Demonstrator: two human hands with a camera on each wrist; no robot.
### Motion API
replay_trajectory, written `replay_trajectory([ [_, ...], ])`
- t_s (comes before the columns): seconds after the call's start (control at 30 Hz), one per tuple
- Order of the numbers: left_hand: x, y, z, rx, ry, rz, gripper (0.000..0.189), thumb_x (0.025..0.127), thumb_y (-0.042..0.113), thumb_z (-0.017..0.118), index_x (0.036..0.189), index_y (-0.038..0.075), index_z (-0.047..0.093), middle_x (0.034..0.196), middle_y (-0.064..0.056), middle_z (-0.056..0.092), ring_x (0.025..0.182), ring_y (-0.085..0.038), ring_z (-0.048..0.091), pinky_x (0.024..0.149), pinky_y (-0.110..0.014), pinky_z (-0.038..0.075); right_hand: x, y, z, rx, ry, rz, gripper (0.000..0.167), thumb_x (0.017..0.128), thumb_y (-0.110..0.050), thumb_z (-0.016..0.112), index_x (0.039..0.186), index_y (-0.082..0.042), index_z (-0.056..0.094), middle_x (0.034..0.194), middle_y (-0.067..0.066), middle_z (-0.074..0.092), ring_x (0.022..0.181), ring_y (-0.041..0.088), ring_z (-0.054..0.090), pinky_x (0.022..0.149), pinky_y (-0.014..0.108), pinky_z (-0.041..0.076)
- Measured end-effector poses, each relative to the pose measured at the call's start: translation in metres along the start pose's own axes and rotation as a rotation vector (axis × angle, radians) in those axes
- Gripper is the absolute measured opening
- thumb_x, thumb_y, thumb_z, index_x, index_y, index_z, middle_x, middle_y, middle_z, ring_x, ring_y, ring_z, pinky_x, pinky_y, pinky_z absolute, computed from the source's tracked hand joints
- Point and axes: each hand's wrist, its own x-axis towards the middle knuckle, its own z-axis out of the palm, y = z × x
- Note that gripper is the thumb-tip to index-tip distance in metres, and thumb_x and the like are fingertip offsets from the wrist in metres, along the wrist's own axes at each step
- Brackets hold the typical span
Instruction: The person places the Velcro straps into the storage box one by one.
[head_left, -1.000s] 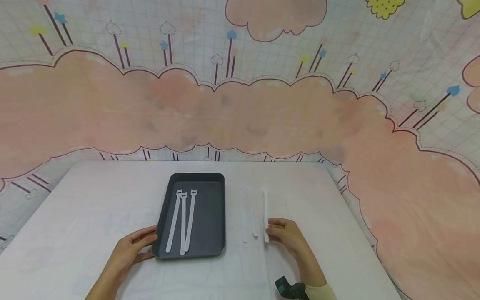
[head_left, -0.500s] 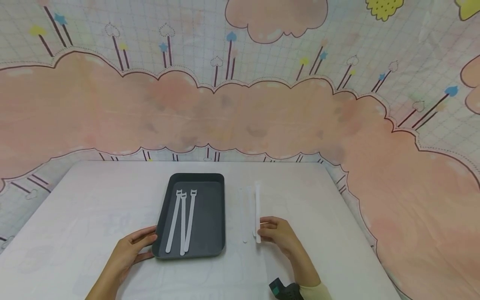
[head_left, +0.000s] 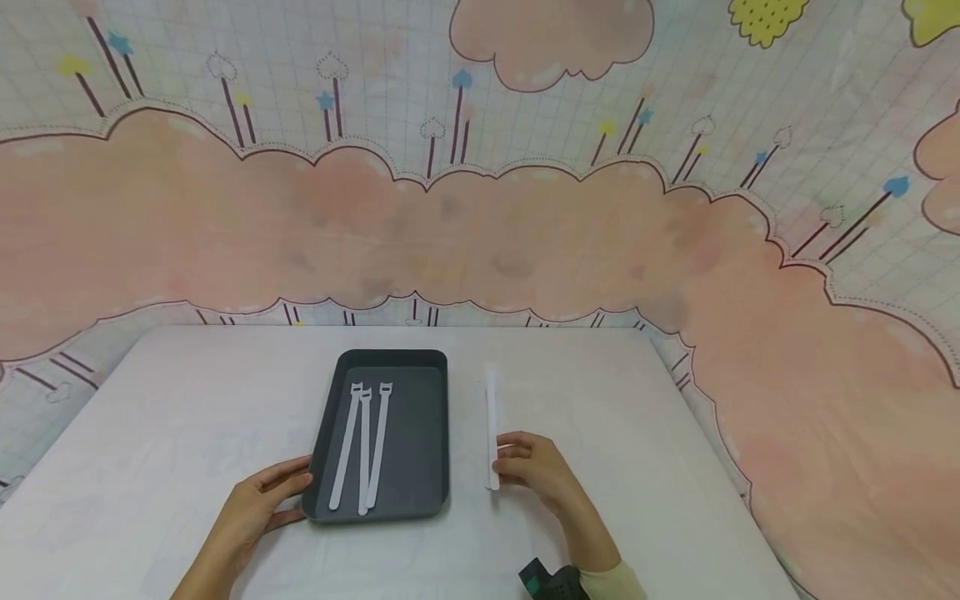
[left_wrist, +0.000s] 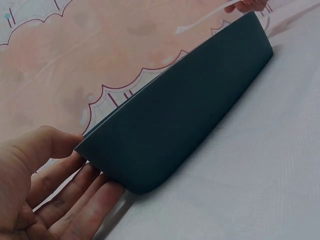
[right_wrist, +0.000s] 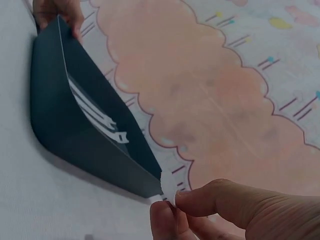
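Observation:
A dark grey rectangular tray [head_left: 412, 450] lies on the white-covered table. Three white cable-tie straps [head_left: 378, 450], each with a slotted head at the far end, rest inside its left half. My left hand [head_left: 255, 508] holds the tray's near left corner; in the left wrist view the thumb [left_wrist: 55, 142] is at the rim and the fingers are against the outer wall. Just right of the tray, my right hand [head_left: 532, 471] pinches white straps [head_left: 492, 425] near their close end. They overlap lengthwise, pointing away from me. In the right wrist view a rounded strap end [right_wrist: 168, 187] shows between thumb and fingers.
A white cloth [head_left: 652, 492] covers the table, whose far edge meets a patterned backdrop [head_left: 480, 233] with peach clouds. A black device [head_left: 553, 581] sits at the right wrist beside a pale yellow sleeve [head_left: 611, 581].
My right hand has slid left with its strap towards the tray. The straps that lay apart now bunch together at its fingers. The left hand and tray have stayed put.

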Motion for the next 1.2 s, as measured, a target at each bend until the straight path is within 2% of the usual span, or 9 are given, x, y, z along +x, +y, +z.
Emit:
replay_trajectory([
  [0.13, -0.001, -0.001, 0.000, -0.006, -0.001, 0.002, 0.067, 0.090, 0.030, 0.074, 0.142, -0.002, 0.048, 0.124, -0.001, 0.066, 0.091, 0.002, 0.065, 0.082, -0.033, 0.061, 0.003, -0.006, 0.008, 0.001, -0.008, 0.004, 0.041, 0.084, 0.004, 0.069, 0.122, 0.014, 0.057, 0.093, 0.012, 0.070, 0.077, 0.014, 0.066, 0.076, 0.033, 0.062],
  [0.37, -0.002, -0.001, 0.000, -0.009, 0.001, -0.002, 0.065, 0.089, 0.030, 0.074, 0.141, -0.002, 0.050, 0.122, -0.001, 0.067, 0.090, 0.001, 0.065, 0.081, -0.033, 0.061, 0.009, -0.014, 0.021, -0.015, -0.020, -0.003, 0.039, 0.083, 0.006, 0.069, 0.120, 0.012, 0.059, 0.097, 0.018, 0.071, 0.077, 0.016, 0.068, 0.075, 0.035, 0.062],
  [0.6, -0.001, -0.001, 0.001, 0.002, -0.002, 0.010, 0.068, 0.090, 0.031, 0.074, 0.143, -0.002, 0.048, 0.128, -0.006, 0.064, 0.091, 0.001, 0.066, 0.081, -0.033, 0.061, 0.017, -0.021, 0.032, -0.006, -0.061, -0.020, 0.041, 0.082, 0.006, 0.070, 0.121, 0.010, 0.059, 0.090, 0.011, 0.070, 0.076, 0.014, 0.065, 0.075, 0.037, 0.062],
  [0.77, 0.000, 0.000, 0.001, -0.005, -0.004, 0.019, 0.067, 0.090, 0.030, 0.074, 0.142, -0.002, 0.048, 0.126, -0.003, 0.065, 0.092, 0.001, 0.066, 0.081, -0.033, 0.061, 0.021, -0.023, 0.042, -0.024, -0.075, -0.015, 0.042, 0.081, 0.007, 0.071, 0.121, 0.009, 0.059, 0.091, 0.012, 0.070, 0.076, 0.014, 0.065, 0.076, 0.037, 0.062],
  [0.97, -0.001, 0.000, 0.001, -0.013, -0.002, 0.026, 0.065, 0.090, 0.029, 0.073, 0.142, -0.002, 0.049, 0.124, 0.000, 0.066, 0.092, 0.001, 0.065, 0.081, -0.033, 0.061, 0.027, -0.025, 0.055, -0.011, -0.091, 0.028, 0.043, 0.079, 0.008, 0.072, 0.120, 0.006, 0.060, 0.091, 0.012, 0.070, 0.074, 0.015, 0.066, 0.077, 0.038, 0.062],
  [1.2, 0.000, -0.001, 0.000, -0.008, -0.010, 0.024, 0.063, 0.091, 0.028, 0.072, 0.142, -0.002, 0.049, 0.125, -0.001, 0.065, 0.091, 0.002, 0.065, 0.081, -0.033, 0.061, 0.032, -0.024, 0.068, 0.020, -0.113, 0.071, 0.042, 0.079, 0.009, 0.073, 0.118, 0.004, 0.061, 0.086, 0.009, 0.068, 0.067, 0.015, 0.067, 0.071, 0.034, 0.063],
])
